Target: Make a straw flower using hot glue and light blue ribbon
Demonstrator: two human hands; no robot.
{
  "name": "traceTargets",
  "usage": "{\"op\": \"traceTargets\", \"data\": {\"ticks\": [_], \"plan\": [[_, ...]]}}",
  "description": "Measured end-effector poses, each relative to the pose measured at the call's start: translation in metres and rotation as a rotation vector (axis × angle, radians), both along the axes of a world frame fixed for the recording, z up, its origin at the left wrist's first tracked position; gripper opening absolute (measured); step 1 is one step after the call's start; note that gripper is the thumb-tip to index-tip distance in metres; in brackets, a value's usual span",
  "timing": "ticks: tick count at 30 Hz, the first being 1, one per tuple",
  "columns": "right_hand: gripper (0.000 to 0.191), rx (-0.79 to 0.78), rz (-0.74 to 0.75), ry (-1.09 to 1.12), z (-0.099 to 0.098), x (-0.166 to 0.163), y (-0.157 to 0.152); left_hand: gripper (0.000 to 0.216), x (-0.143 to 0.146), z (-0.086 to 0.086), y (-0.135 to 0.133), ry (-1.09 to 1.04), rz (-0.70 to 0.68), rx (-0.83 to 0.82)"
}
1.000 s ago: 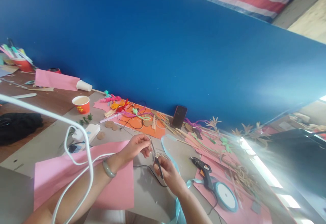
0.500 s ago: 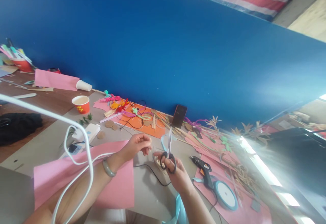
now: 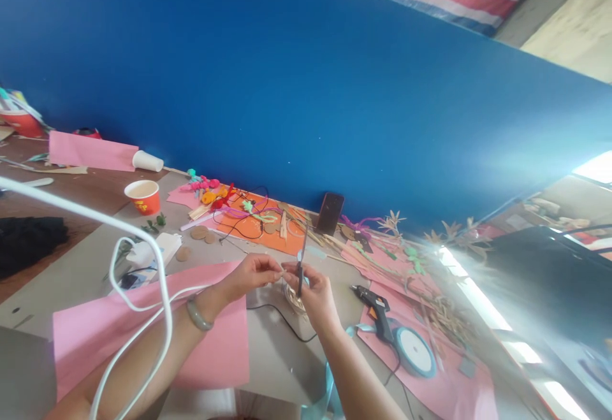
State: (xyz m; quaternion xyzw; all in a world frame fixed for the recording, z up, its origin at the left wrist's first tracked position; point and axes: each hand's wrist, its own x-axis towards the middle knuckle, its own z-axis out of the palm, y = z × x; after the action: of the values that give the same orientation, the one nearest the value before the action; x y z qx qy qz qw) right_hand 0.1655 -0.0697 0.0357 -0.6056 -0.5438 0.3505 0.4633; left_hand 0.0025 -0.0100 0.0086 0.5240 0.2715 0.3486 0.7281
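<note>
My left hand, with a bangle on its wrist, has its fingertips pinched together. Anything between them is too small to make out. Touching or nearly touching it, the fingertips of my right hand are closed too. Dark-handled scissors are held in my right hand, blades pointing up and away. Just below the hands lies a coil of pale cord-like material, partly hidden. Light blue ribbon hangs by my right forearm. A pink sheet lies under my left forearm.
A glue gun and a ribbon spool lie at right. A phone leans against the blue partition. An orange-red paper cup stands at left. A white looped tube crosses the near left.
My hands have come together, fingertips meeting. The scissors have turned edge-on in my right hand, which moved left. The whole view has shifted slightly.
</note>
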Motion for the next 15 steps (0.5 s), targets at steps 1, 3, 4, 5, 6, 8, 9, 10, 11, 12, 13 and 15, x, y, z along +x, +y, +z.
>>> {"op": "traceTargets", "data": {"ticks": [1, 3, 4, 5, 6, 8, 9, 10, 11, 12, 13, 15], "plan": [[0.015, 0.004, 0.012, -0.001, -0.0006, -0.0009, 0.0004, 0.027, -0.0001, -0.0009, -0.0001, 0.011, -0.015, 0.009], [0.014, 0.01, 0.025, -0.013, -0.0013, -0.0018, 0.0003, 0.029, -0.0003, -0.0025, -0.0002, 0.033, -0.044, 0.022], [0.015, 0.009, 0.021, -0.023, -0.0014, -0.0019, -0.0001, 0.03, -0.0003, -0.003, -0.0002, 0.043, -0.057, 0.028], [0.015, 0.007, 0.011, -0.033, -0.0013, -0.0019, -0.0006, 0.031, -0.0003, -0.0032, -0.0003, 0.049, -0.069, 0.03], [0.015, 0.003, 0.002, -0.042, -0.0012, -0.0019, -0.0012, 0.032, -0.0003, -0.0032, -0.0004, 0.054, -0.075, 0.029], [0.015, -0.005, -0.005, -0.049, -0.0009, -0.0018, -0.0022, 0.033, -0.0002, -0.0027, -0.0004, 0.067, -0.061, 0.024], [0.014, -0.007, -0.007, -0.046, -0.0006, -0.0019, -0.0025, 0.034, -0.0001, -0.0025, -0.0002, 0.076, -0.044, 0.021], [0.014, -0.01, -0.008, -0.04, -0.0003, -0.0022, -0.0027, 0.034, 0.0001, -0.0023, 0.0, 0.084, -0.026, 0.017], [0.015, -0.012, -0.015, -0.028, 0.0001, -0.0026, -0.0028, 0.034, 0.0004, -0.0022, 0.0005, 0.084, -0.005, 0.01], [0.016, -0.016, -0.028, -0.01, 0.0006, -0.0032, -0.0028, 0.035, 0.0006, -0.0022, 0.001, 0.073, 0.018, -0.001], [0.018, -0.023, -0.045, 0.016, 0.0012, -0.004, -0.0029, 0.036, 0.0009, -0.0025, 0.0016, 0.051, 0.039, -0.018], [0.021, -0.037, -0.088, 0.081, 0.0024, -0.0061, -0.0028, 0.04, 0.0015, -0.0035, 0.0027, -0.018, 0.083, -0.062]]}}
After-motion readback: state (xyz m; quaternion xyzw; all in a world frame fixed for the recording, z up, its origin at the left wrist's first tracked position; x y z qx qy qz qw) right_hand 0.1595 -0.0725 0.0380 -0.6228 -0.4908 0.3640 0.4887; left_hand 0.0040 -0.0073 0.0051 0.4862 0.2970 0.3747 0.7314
